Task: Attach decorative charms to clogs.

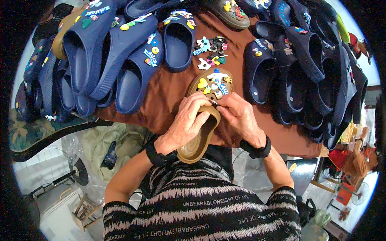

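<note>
A tan clog is held over the table's near edge, its toe pointing away from me and its heel toward my body. Colourful shoe charms, among them a white figure and yellow shapes, cover its perforated upper. My left hand grips the clog's left side, its thumb near the opening. At the opening's upper right edge, my right hand pinches a small dark piece that the fingers partly cover; its kind is unclear. Just beyond the toe, loose charms lie on the brown cloth, some dark side up.
Navy clogs with charms are piled at the left and the right of the brown cloth. A darker brown clog sits at the far edge. At the right, beyond the table, is another person near a fan.
</note>
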A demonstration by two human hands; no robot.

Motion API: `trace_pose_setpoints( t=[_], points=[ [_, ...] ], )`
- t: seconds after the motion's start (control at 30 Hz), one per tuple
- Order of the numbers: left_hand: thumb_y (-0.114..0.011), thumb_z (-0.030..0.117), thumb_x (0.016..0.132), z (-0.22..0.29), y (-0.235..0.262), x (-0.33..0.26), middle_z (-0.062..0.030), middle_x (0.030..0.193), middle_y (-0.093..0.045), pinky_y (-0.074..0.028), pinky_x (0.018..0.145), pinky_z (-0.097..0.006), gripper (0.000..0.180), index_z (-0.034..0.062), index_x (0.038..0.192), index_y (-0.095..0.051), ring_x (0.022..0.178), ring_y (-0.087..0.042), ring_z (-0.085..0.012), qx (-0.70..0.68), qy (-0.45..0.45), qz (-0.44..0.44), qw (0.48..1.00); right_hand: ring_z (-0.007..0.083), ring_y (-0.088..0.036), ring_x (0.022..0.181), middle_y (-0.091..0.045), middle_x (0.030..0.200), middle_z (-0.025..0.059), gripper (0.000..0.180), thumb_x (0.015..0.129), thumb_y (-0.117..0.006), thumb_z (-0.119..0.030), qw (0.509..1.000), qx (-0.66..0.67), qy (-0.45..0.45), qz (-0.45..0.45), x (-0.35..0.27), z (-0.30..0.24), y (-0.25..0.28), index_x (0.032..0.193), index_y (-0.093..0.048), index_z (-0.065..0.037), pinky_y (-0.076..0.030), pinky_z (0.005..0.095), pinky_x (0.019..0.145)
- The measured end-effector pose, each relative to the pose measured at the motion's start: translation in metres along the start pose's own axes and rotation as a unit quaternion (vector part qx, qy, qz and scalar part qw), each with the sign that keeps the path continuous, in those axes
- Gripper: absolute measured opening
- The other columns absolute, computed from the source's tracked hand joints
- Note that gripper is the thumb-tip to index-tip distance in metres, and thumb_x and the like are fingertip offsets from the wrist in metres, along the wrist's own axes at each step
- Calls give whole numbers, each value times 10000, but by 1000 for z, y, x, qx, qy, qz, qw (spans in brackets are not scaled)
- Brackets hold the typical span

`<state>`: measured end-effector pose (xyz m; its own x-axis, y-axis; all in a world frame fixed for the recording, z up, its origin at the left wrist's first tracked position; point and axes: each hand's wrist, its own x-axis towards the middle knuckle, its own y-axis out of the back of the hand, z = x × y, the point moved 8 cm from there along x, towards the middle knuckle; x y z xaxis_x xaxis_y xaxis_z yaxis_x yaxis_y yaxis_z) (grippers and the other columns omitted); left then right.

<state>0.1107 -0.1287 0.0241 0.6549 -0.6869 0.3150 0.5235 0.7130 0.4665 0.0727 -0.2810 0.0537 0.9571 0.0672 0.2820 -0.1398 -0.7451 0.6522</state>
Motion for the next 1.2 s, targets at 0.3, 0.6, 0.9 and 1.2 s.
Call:
trace_pose_setpoints(
  t=[0.3,0.6,0.9,1.2],
  points=[
    [-552,176,1021,0,0,0,-169,1311,-547,-342,1157,-466,255,10,1214,-547,1363,-452,-369,6,2,-7,1000,302,-642,870,-664,1003,83,272,791,-684,-69,982,-149,117,0,-4,-16,0,1063,-693,-69,-522,404,757],
    [-554,195,1026,-5,-1,-3,-231,1407,-473,-331,1165,-451,364,13,1330,-473,1379,-436,-377,-3,43,7,999,308,-613,976,-629,1070,97,356,783,-658,-34,973,-140,138,-122,1,-17,-2,1137,-673,-60,-500,417,845],
    [-525,207,1036,-6,-4,-1,-232,1411,-474,-312,1176,-461,381,15,1361,-477,1387,-412,-400,34,20,-10,999,317,-578,1045,-622,1080,110,360,811,-666,-35,972,-96,114,-179,-1,-11,-14,1170,-692,-55,-467,438,905],
    [-491,215,1044,-2,-4,0,-192,1383,-493,-304,1176,-470,320,24,1293,-554,1385,-411,-379,21,16,-38,999,343,-643,951,-709,941,128,230,924,-718,-257,987,67,4,-144,18,9,1,995,-719,-39,-507,434,854]
  ],
)
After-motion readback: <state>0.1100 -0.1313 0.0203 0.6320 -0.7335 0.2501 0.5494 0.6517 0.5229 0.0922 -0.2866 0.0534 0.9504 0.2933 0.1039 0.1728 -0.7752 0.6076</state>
